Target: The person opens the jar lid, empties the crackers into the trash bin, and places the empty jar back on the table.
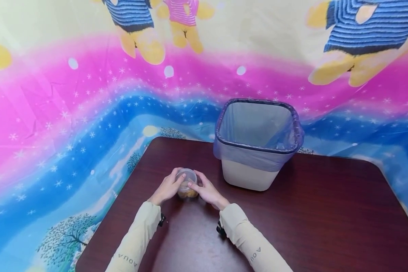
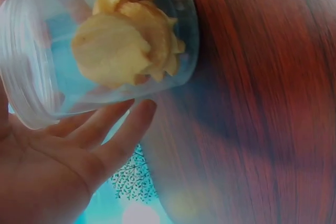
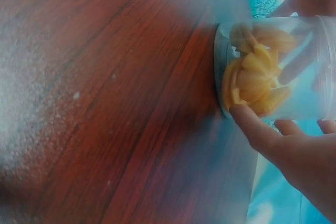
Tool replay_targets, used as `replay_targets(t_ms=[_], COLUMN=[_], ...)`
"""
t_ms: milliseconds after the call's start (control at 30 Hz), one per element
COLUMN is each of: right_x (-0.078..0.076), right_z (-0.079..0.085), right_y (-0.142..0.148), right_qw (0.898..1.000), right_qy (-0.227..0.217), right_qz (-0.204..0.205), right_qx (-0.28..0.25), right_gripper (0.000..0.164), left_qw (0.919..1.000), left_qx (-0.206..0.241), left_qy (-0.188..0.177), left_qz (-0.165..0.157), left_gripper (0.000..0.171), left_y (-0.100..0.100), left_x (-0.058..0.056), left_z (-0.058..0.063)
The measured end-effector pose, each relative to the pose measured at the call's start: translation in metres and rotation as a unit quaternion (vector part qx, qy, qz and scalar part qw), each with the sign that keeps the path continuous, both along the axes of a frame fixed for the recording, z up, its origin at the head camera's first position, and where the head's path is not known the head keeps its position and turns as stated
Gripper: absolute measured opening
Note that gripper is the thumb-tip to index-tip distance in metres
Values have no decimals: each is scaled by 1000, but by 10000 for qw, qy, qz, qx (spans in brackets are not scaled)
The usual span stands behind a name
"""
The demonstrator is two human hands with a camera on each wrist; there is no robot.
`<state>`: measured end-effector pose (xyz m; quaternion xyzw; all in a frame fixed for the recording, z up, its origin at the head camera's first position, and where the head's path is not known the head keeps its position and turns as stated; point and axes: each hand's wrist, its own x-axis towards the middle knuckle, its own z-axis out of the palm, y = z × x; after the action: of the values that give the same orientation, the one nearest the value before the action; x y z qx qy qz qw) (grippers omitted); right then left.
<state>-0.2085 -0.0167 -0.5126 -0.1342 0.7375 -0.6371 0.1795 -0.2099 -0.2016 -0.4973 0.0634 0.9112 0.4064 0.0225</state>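
Note:
A clear plastic jar with a translucent lid stands upright on the table. Ridged golden cookies lie in its lower part, also visible through the wall in the right wrist view. From the left, my left hand holds the jar, its thumb over the lid and its fingers around the side. My right hand grips the opposite side, thumb likewise on top. One right fingertip touches the wall low down, near the base.
A white bin lined with a translucent purple bag stands behind and to the right of the jar. The dark red-brown wooden table has rounded corners. A printed cloth with bears and snowflakes hangs behind it.

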Motion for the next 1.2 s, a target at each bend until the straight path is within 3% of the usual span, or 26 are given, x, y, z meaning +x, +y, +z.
replay_targets(t_ms=[267, 367, 500, 600, 667, 933, 1100, 1200], right_x=[1, 7, 8, 3, 4, 19, 13, 8], right_z=[2, 16, 16, 2, 4, 41, 24, 8], right_y=[-2, 0, -1, -3, -3, 5, 5, 5], right_qw=[10000, 9999, 9997, 9994, 9993, 9995, 9993, 9987], right_qy=[-23, -7, -3, 35, 26, 9, 41, 97], right_qz=[-90, -114, -223, -322, -344, -255, -335, -426], right_qx=[9, -6, 55, 136, 161, 198, 169, 262], right_gripper=[58, 58, 57, 56, 56, 55, 54, 52], left_qw=[9997, 9994, 9994, 9994, 9993, 9980, 9967, 9917], left_qx=[189, 284, 299, 319, 342, 494, 652, 1056], left_qy=[-111, -185, -183, -141, -163, -370, -409, -598], left_qz=[-63, -77, -75, -55, -33, -114, -243, -430], left_gripper=[41, 40, 40, 40, 40, 41, 42, 43], left_y=[1, 2, 3, 3, 3, 4, 3, 2], left_x=[1, 1, 1, 2, 1, -1, -1, -1], left_z=[-1, 0, -1, -2, -2, 1, 1, 0])
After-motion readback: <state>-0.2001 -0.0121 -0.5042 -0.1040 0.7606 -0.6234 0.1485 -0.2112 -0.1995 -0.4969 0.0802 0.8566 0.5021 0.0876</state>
